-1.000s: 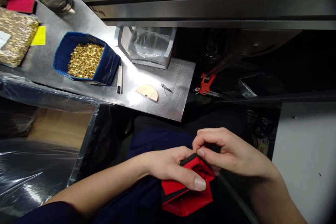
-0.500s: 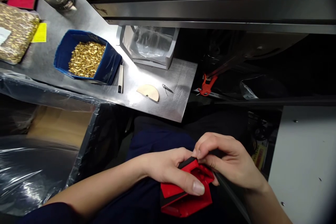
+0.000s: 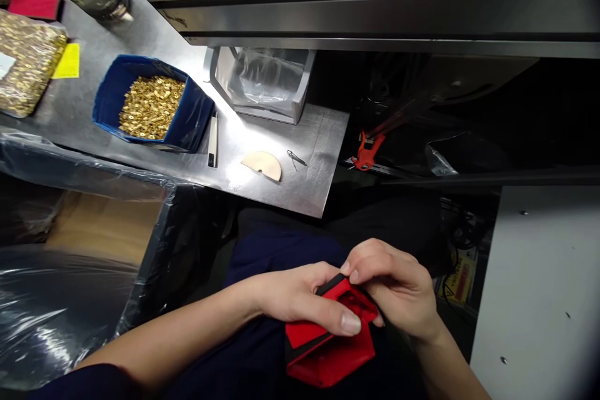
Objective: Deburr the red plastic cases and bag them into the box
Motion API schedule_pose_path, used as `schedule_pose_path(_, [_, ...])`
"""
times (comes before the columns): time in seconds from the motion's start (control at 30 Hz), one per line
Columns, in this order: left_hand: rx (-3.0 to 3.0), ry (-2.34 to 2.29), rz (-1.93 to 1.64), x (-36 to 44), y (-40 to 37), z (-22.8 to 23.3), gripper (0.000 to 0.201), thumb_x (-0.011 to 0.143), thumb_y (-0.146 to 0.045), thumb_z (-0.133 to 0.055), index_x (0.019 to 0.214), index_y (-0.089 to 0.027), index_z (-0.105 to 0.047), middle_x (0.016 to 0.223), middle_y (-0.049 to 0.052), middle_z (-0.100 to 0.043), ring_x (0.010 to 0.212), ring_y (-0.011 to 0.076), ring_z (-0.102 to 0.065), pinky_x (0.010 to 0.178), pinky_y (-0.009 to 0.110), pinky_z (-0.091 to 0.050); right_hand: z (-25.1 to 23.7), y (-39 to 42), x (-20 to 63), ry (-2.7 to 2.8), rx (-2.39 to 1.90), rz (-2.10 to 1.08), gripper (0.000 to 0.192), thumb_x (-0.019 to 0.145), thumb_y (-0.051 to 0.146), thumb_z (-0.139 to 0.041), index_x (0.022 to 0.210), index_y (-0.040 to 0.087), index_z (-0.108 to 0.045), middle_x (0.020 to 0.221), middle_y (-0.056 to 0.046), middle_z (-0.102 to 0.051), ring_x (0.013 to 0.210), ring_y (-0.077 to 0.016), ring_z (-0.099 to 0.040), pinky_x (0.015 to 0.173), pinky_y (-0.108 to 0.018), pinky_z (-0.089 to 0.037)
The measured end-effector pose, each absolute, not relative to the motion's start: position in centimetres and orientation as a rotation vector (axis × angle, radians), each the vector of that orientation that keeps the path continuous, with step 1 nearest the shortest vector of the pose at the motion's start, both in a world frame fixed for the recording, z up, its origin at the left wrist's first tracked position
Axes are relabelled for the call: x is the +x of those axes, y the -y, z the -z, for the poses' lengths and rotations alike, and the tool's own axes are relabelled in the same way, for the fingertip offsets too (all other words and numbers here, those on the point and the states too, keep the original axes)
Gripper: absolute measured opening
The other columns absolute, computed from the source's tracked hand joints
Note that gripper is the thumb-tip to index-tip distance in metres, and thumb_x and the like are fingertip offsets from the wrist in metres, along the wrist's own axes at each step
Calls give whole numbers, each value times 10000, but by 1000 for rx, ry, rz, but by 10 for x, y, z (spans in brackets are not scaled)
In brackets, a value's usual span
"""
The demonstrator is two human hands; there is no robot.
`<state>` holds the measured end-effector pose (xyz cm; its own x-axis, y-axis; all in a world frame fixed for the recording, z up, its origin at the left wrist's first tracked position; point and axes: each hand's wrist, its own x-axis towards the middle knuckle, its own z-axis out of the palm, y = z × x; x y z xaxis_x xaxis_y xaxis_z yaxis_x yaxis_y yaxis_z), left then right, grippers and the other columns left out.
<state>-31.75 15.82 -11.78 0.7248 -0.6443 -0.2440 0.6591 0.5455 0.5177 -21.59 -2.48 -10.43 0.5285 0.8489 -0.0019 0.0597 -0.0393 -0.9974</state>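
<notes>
Right hand point(image 3: 396, 287) has swung inward since the earlier frame, its wrist nearer the red-and-black part point(image 3: 330, 356), fingertips together at the part's black upper edge; whether they grip it, I cannot tell. Between both hands, the part is clamped by the left hand point(image 3: 302, 300).

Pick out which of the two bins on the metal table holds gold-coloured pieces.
The blue bin, at the left in the picture: gold-coloured pieces lie in it, while the grey bin has clear plastic inside.
</notes>
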Motion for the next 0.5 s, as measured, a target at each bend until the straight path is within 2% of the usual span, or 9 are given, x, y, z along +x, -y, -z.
schedule_pose_path(0.07, [631,-45,754,-320,-158,117,569,779,-553,-804,1184,-157,-752,894,33,-697,784,159,-607,745,251,-519,107,29,-216,838,-1548,-664,286,908,7,-572,958,258,-699,864,-30,-706,822,-199,-670,739,-365,-557])
schedule_pose_path(0.13, [609,-92,749,-323,-158,116,689,757,-573,-814,1310,-181,-689,1093,83,-739,932,205,-660,882,311,-535,111,34,-218,769,-1619,-584,238,931,39,-556,923,246,-673,821,-30,-649,794,-195,-625,717,-361,-513])
schedule_pose_path(0.2, [591,-138,769,-327,-158,115,814,740,-585,-823,1422,-200,-600,1272,139,-714,1060,253,-676,978,381,-521,114,39,-219,641,-1677,-563,184,961,91,-561,910,237,-659,834,-33,-604,798,-188,-592,694,-338,-474])
schedule_pose_path(0.27, [592,-157,790,-329,-157,115,856,741,-582,-823,1458,-197,-561,1346,174,-683,1119,283,-673,1013,421,-506,115,42,-222,537,-1701,-589,127,975,142,-587,935,234,-665,878,-38,-589,824,-183,-582,688,-317,-458])
schedule_pose_path(0.4, [580,-132,761,-326,-157,113,753,759,-583,-809,1370,-179,-635,1241,141,-707,1037,257,-662,963,381,-511,110,40,-228,489,-1669,-718,140,1013,218,-564,1063,244,-693,841,-18,-607,757,-157,-598,688,-295,-487])
schedule_pose_path(0.5, [604,-73,742,-323,-159,114,532,807,-543,-784,1157,-149,-713,971,57,-671,816,173,-589,790,285,-500,103,31,-230,580,-1668,-752,223,1021,210,-550,1176,271,-697,936,-31,-702,867,-179,-673,793,-319,-542])
